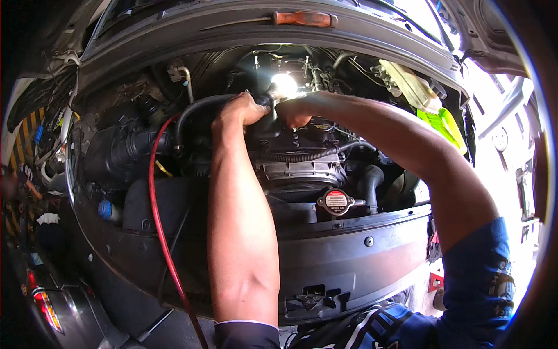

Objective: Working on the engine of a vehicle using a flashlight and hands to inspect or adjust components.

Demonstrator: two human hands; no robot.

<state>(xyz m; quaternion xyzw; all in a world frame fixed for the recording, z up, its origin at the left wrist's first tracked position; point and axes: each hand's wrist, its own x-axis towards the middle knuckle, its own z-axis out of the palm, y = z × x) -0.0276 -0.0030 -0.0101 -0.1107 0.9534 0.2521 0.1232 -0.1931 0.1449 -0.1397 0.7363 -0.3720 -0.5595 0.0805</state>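
Both my arms reach over the front of a car into its open engine bay. My left hand is curled closed around something dark at the back of the engine; its fingers are partly hidden. Close on its right, my right hand is curled with the knuckles toward me, and what it holds, if anything, is hidden. A glaring light just behind the hands washes out detail there. Beneath them lies the black engine cover. A red hose rises from the lower edge toward my left hand; its upper end is lost behind a black hose.
An orange-handled screwdriver lies on the ledge below the windscreen. A radiator cap sits near the front panel. A blue cap is at left, a bright yellow-green cloth at right. Another car stands lower left.
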